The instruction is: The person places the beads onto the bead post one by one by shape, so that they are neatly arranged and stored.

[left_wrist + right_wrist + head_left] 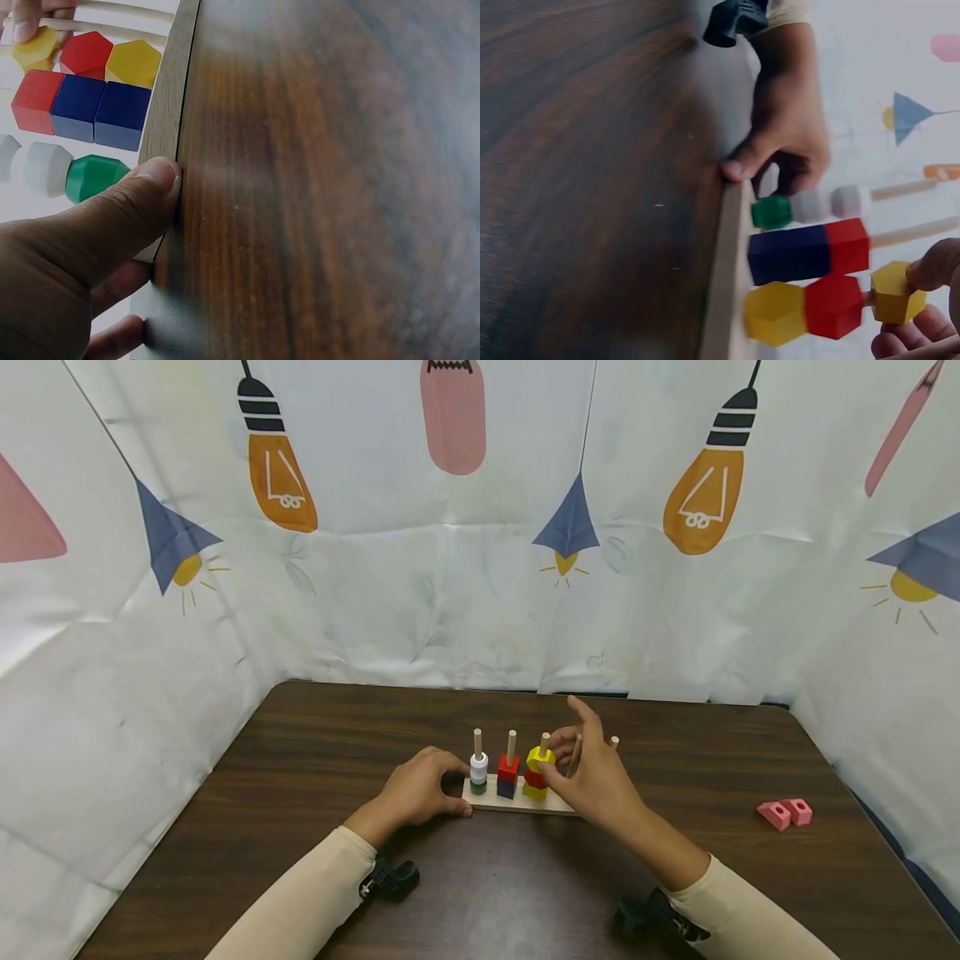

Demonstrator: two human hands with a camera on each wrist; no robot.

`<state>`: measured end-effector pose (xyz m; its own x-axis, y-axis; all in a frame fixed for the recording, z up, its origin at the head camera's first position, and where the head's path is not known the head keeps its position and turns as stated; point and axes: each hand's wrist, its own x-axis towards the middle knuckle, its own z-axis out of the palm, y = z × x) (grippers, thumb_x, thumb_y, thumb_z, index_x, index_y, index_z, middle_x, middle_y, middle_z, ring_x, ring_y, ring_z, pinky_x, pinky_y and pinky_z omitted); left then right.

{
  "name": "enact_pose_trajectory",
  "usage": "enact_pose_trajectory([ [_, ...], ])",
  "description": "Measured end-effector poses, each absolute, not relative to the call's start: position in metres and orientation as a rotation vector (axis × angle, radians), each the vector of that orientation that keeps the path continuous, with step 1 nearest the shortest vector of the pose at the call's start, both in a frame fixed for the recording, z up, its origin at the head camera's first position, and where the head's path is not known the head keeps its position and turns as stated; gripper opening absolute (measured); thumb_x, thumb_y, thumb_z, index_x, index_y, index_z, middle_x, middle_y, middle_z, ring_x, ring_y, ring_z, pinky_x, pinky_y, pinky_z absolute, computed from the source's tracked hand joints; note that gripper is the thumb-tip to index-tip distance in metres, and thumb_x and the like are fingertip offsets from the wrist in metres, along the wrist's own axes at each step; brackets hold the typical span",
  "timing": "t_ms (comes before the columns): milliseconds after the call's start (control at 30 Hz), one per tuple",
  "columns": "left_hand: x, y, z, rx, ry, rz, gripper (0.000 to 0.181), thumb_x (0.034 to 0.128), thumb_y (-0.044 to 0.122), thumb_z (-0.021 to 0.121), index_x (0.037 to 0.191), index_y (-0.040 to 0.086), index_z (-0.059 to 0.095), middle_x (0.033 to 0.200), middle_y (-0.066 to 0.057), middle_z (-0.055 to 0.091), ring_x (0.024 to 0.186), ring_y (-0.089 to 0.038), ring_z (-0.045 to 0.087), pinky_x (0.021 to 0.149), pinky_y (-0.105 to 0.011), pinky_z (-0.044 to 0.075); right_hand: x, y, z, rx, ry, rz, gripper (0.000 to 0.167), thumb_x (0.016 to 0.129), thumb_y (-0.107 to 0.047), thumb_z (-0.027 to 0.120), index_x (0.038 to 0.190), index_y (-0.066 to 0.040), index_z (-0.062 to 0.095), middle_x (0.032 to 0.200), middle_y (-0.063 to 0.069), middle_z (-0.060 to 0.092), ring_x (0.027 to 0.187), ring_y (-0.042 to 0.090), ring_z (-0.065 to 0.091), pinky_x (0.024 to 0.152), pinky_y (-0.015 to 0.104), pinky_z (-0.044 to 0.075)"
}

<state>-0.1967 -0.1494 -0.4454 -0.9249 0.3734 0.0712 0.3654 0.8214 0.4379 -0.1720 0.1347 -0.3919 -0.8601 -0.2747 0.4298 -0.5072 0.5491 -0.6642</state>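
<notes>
A wooden peg board (pixel 491 799) with several upright pegs stands mid-table. My left hand (pixel 416 789) grips its left end, the thumb (pixel 154 176) on the front edge and fingers behind. My right hand (pixel 600 777) pinches a yellow hexagonal block (pixel 892 292) threaded on the third peg, a small gap above the red hexagonal block (pixel 834 306). Under that red block sits another yellow one (pixel 775 313). The second peg carries a red square block (pixel 36 101) over dark blue ones (pixel 77 109). White beads (pixel 478 766) above a green bead (pixel 96 178) fill the first peg's lower part.
Two pink blocks (pixel 786 812) with holes lie on the dark wood table (pixel 480 893) at the right. My right hand partly hides the board's right pegs (pixel 614 742). A patterned white curtain (pixel 480 610) hangs behind the table.
</notes>
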Motion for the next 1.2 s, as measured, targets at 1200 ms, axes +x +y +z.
enact_pose_trajectory([
  [1200, -0.196, -0.148, -0.443, 0.609, 2.975, 0.681, 0.053, 0.0699, 0.043, 0.095, 0.115, 0.022, 0.077, 0.119, 0.003, 0.070, 0.121, -0.023, 0.058, 0.093, -0.048, 0.052, -0.144, 0.204, -0.421, 1.034, -2.910, 0.955, 0.078, 0.096, -0.022, 0.074, 0.157, -0.001, 0.029, 0.142, 0.016, 0.058, 0.119, 0.032, 0.064, 0.095, 0.051, 0.053],
])
